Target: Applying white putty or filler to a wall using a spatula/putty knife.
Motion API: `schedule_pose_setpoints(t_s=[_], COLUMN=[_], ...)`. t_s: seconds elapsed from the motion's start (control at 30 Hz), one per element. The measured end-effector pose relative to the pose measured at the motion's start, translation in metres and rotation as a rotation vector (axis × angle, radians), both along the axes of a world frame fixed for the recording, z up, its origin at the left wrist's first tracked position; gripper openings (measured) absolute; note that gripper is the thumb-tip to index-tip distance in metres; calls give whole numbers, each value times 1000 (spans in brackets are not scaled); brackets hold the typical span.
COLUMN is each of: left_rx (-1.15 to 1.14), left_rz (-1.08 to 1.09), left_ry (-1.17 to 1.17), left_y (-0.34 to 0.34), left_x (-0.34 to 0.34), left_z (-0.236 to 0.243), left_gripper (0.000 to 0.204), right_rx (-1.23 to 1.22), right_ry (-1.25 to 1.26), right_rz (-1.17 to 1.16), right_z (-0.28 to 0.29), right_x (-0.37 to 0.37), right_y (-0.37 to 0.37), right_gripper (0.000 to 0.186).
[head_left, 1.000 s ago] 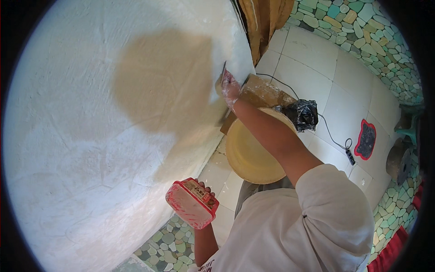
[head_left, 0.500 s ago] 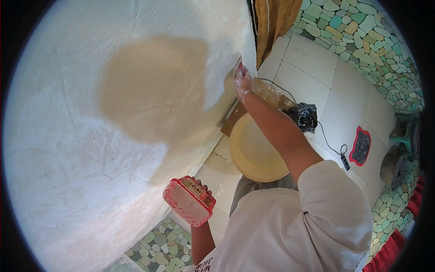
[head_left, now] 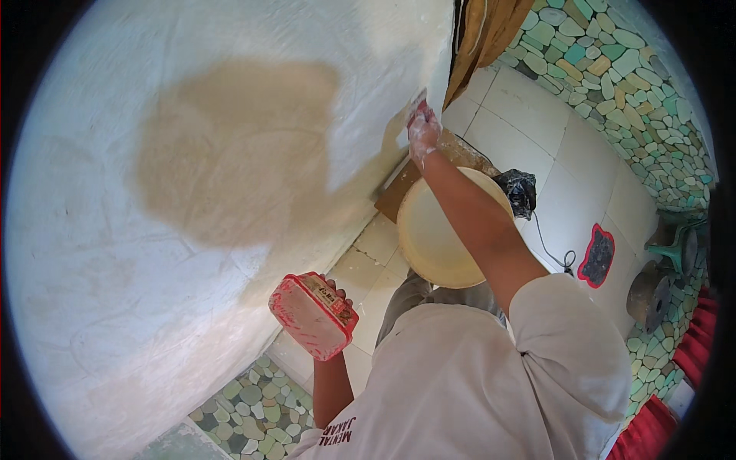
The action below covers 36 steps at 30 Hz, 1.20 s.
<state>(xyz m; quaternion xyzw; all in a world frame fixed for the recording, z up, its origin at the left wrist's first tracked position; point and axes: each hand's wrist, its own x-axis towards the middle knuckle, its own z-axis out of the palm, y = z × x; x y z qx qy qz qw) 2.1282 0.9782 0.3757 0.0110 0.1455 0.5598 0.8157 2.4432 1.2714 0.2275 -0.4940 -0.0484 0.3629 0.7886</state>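
My left hand (head_left: 343, 292) is wrapped round the side of a red plastic tub (head_left: 314, 316), smeared with white paste and held off the wall. At the far end of my outstretched arm, my right hand (head_left: 424, 134) is closed and speckled with white. It grips what looks like a putty knife (head_left: 418, 99), whose blade is at the white plastered wall (head_left: 230, 299) near its right edge. The handle is mostly hidden by my fingers. Below my right forearm stands a round cream basin (head_left: 433, 230).
A brown board (head_left: 402, 188) lies along the wall's foot. Beyond the basin are a black plastic bag (head_left: 518, 192) with a cable, a red-rimmed dark mat (head_left: 596, 257) and a metal drum-like object (head_left: 650, 295). Brown cloth (head_left: 491, 34) hangs past the wall's edge.
My right hand and the putty knife have shifted slightly right, toward the wall's edge. The tub in my left hand sits a little higher and further left in view.
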Motion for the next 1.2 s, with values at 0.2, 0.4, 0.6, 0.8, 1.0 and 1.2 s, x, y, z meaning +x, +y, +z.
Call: schedule_pose_setpoints(t_s=[0.2,0.4,0.6,0.8,1.0,1.2], left_rx=[67,53,109,134,128,229], left_rz=[-25,-59,68,-28,-22,-14], left_ry=[-114,-98,125,52,154,179], left_y=[-9,-83,-117,-192,-269,-328], left_x=[-24,-123,-75,9,80,100], left_z=[1,-3,-33,-29,10,29], left_gripper=[67,59,51,85,99,99], right_rx=[76,303,90,190,5,161], right_ry=[-145,190,-425,-1226,-1443,-1433], right_rz=[216,773,1149,1164,1113,1082], right_z=[76,195,287,314,322,318], right_x=[-38,-174,-148,-106,-65,-50], right_y=[-50,-290,-417,-525,-611,-667], right_gripper=[31,10,19,22,24,28])
